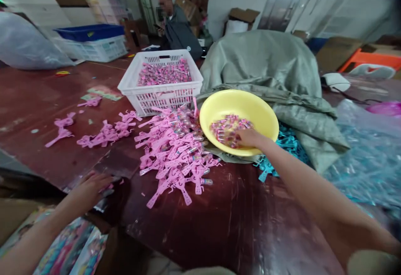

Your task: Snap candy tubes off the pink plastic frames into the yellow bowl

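Observation:
My right hand (246, 138) reaches into a yellow basin (269, 120), its fingers down among small clear tubes with pink ends (227, 127); whether they grip any is hidden. At the near table edge on the left, my left hand (95, 182) is blurred, with fingers curled over something small, partly pink, that I cannot make out. Between the hands lies a heap of pink plastic pieces (175, 154) with flat handles, some with clear tubes attached. Smaller clusters of pink pieces (105, 135) lie farther left.
Behind the heap stands a white crate (159, 97) of pink-ended tubes. A grey-green cloth (263, 62) covers something bulky behind the basin. Turquoise pieces (286, 143) and clear plastic bags (369, 158) lie right. Below left, a box holds printed packages (72, 245). A person (178, 24) sits beyond the table.

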Demonstrator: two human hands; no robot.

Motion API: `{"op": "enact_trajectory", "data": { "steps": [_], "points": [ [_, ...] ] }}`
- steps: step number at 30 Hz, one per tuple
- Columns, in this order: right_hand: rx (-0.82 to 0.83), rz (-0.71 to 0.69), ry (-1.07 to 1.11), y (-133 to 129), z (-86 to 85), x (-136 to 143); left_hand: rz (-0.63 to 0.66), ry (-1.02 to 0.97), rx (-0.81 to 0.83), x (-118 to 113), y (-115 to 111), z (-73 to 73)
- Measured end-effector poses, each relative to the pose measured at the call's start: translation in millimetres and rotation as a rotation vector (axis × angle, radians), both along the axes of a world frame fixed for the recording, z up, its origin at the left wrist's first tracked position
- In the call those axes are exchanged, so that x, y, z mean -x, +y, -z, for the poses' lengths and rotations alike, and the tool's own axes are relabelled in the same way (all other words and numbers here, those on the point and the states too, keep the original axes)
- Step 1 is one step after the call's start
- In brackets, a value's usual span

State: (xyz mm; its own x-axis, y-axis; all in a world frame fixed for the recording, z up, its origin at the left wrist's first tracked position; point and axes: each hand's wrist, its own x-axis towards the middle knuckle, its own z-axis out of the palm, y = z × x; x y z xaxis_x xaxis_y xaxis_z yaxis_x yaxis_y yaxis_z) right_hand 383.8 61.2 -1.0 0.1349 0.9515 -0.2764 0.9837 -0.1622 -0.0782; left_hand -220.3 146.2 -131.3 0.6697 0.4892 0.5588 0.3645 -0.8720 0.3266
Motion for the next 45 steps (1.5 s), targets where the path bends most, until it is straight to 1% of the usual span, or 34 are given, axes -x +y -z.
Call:
{"op": "enact_trajectory", "data": {
  "steps": [1, 2, 3, 4, 5, 6, 7, 8, 9, 10, 11, 12, 13, 14, 16, 18, 21, 23, 24, 25, 27, 31, 32, 34, 36, 38, 40, 41, 42, 43, 44, 45],
  "points": [
    [-0.006, 0.015, -0.01, 4, 2.7, 5, -0.031, 0.064, -0.129, -2, -1, 3.0],
    [-0.013, 0.027, -0.016, 6, 4.3, 9, -0.069, 0.137, -0.244, -5, -4, 0.2],
    [-0.02, 0.033, -0.017, 8, 4.4, 11, -0.149, 0.193, -0.301, -11, -8, -7.7],
    [-0.03, 0.036, -0.016, 8, 2.9, 13, -0.244, 0.222, -0.288, -18, -14, -19.5],
    [-0.049, 0.035, -0.015, 6, -0.1, 14, -0.325, 0.234, -0.225, -27, -21, -34.0],
    [-0.076, 0.031, -0.015, 2, -4.6, 17, -0.389, 0.186, -0.144, -38, -30, -49.9],
    [-0.109, 0.022, -0.019, -3, -9.9, 21, -0.444, 0.131, -0.003, -51, -41, -65.9],
    [-0.159, -0.004, -0.007, -11, -15.7, 27, -0.463, 0.031, 0.141, -65, -53, -80.7],
    [-0.223, -0.044, 0.04, -20, -21.6, 36, -0.486, -0.112, 0.284, -80, -66, -93.5],
    [-0.294, -0.091, 0.126, -31, -27.1, 48, -0.461, -0.237, 0.497, -97, -79, -103.9],
    [-0.36, -0.141, 0.241, -43, -32.0, 63, -0.392, -0.324, 0.699, -114, -92, -111.9],
    [-0.408, -0.187, 0.364, -55, -36.3, 78, -0.299, -0.361, 0.828, -130, -104, -117.6],
    [-0.435, -0.231, 0.475, -68, -39.9, 94, -0.212, -0.343, 0.919, -146, -115, -121.7],
    [-0.439, -0.271, 0.553, -79, -42.8, 109, -0.122, -0.306, 0.971, -160, -124, -124.8],
    [-0.412, -0.357, 0.614, -96, -46.4, 133, 0.028, -0.204, 0.989, -182, -137, -129.4],
    [-0.377, -0.44, 0.647, -106, -47.4, 147, 0.111, -0.156, 0.967, -196, -145, -133.4],
    [-0.334, -0.519, 0.682, -110, -45.7, 150, 0.119, -0.22, 1.013, -211, -149, -137.4],
    [-0.341, -0.545, 0.687, -112, -44.2, 147, 0.103, -0.268, 1.069, -217, -149, -138.2],
    [-0.358, -0.552, 0.685, -114, -43.6, 145, 0.093, -0.273, 1.07, -220, -150, -138.3],
    [-0.372, -0.56, 0.677, -116, -43.0, 144, 0.081, -0.264, 1.048, -222, -150, -138.2],
    [-0.402, -0.592, 0.627, -121, -41.9, 144, 0.071, -0.213, 0.952, -225, -152, -137.7],
    [-0.492, -0.664, 0.428, -127, -40.3, 146, 0.059, -0.149, 0.646, -228, -159, -135.7],
    [-0.501, -0.667, 0.401, -128, -40.2, 146, 0.049, -0.144, 0.568, -229, -161, -134.8],
    [-0.456, -0.645, 0.435, -127, -39.7, 144, 0.032, -0.12, 0.427, -230, -164, -132.5],
    [-0.354, -0.591, 0.537, -127, -37.6, 143, 0.025, -0.062, 0.277, -231, -166, -129.0],
    [-0.199, -0.498, 0.639, -128, -33.5, 145, 0.034, 0.015, 0.095, -232, -164, -124.5],
    [0.016, -0.322, 0.747, -129, -28.7, 148, 0.092, 0.091, -0.047, -232, -160, -120.1],
    [0.135, -0.225, 0.814, -128, -27.1, 148, 0.12, 0.12, -0.088, -231, -157, -118.5],
    [0.219, -0.146, 0.877, -126, -26.3, 147, 0.132, 0.141, -0.101, -231, -153, -117.3],
    [0.244, -0.099, 0.918, -121, -26.6, 144, 0.123, 0.154, -0.082, -230, -149, -116.7],
    [0.198, -0.082, 0.921, -114, -28.1, 137, 0.095, 0.151, -0.036, -229, -145, -116.5],
    [0.085, -0.086, 0.866, -105, -30.3, 127, 0.06, 0.131, 0.038, -227, -140, -116.4]
  ]
}}
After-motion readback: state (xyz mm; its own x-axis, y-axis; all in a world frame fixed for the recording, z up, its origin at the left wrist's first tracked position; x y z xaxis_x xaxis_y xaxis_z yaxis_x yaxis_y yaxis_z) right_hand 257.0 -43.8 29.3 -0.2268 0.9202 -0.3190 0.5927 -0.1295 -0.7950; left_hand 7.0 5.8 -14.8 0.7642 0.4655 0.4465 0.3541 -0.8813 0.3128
